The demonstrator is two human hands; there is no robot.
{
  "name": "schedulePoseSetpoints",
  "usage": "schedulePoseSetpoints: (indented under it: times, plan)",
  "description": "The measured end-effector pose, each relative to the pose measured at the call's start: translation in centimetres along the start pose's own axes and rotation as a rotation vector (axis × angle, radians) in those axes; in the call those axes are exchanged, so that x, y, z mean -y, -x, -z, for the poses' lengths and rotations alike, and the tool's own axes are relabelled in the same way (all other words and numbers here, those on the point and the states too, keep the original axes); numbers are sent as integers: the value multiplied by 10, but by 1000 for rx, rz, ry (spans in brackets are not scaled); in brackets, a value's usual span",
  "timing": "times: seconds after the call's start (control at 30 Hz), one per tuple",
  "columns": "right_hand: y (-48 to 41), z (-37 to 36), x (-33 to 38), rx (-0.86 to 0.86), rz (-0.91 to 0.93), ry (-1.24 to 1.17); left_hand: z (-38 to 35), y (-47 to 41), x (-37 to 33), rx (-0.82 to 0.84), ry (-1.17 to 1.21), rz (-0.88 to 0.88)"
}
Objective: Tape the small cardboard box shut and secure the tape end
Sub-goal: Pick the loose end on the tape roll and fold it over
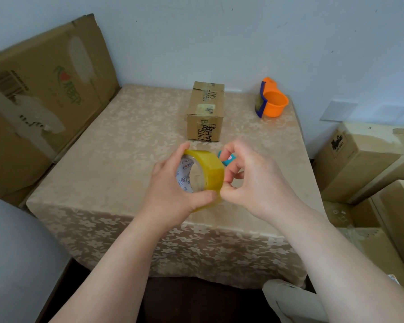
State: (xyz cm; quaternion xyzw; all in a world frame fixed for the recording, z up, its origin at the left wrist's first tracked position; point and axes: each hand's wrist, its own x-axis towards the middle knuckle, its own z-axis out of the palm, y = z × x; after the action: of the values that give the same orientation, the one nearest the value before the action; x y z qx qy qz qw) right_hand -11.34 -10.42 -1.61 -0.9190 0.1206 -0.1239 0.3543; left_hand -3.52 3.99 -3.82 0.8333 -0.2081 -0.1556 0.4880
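Teal object [226, 162] mostly hidden behind right hand [254, 180], can't identify. Left hand [173, 194] wraps yellowish tape roll [208, 176], held above the table [103, 159]; right fingertips [226, 183] pinch at roll's edge, tape end unclear. Small cardboard box [205, 113] sits beyond, untouched.

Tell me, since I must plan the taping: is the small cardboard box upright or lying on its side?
On its side: the small cardboard box lies lengthwise on the table, and the print on its near end reads sideways.
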Motion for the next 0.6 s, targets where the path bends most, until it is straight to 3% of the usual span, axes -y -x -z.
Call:
schedulePoseSetpoints:
  times: [0.2,0.6]
  plan:
    - [-2,0,-2,-107,-24,-72,-3,-4,5,-3,141,69]
    - [2,-12,-1,-290,157,213,-9,-3,7,34,304,167]
